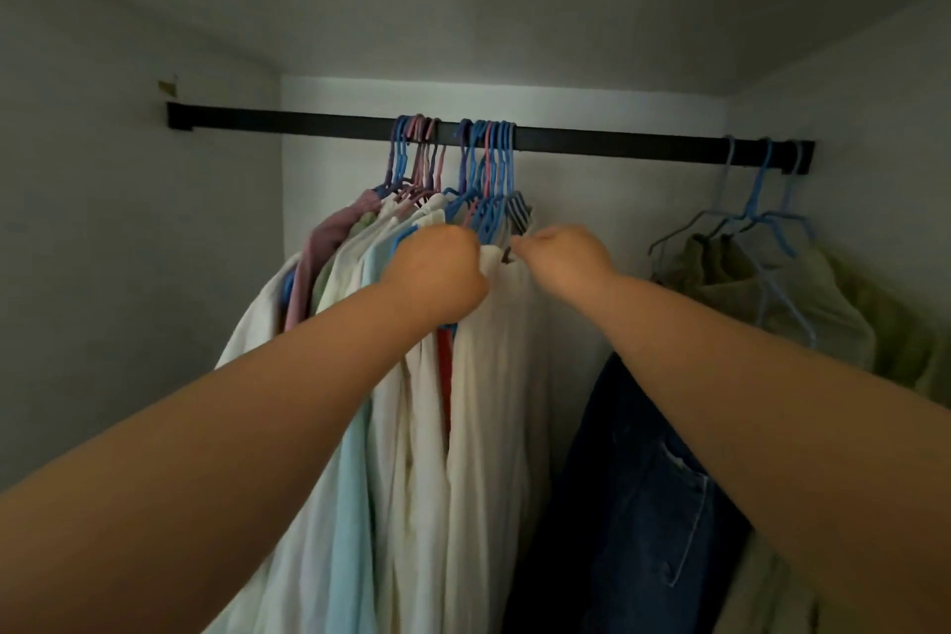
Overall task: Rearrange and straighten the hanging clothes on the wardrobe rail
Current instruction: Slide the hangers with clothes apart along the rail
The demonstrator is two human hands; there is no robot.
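Note:
A black wardrobe rail (592, 142) runs across the closet. Near its middle hang several blue and pink hangers (478, 155) bunched together, carrying white, pale blue and pink garments (411, 453). The rightmost of these is a white shirt (494, 376). My left hand (437, 273) is closed on that shirt's collar on the left. My right hand (561, 257) pinches the collar on the right, just below the hanger hooks. Both arms reach up from below.
At the rail's right end hang three light blue hangers (761, 201) with olive-green garments (803, 309). Dark blue jeans (643, 494) hang below them. The closet's side walls stand close on the left and right; bare rail lies between the two groups.

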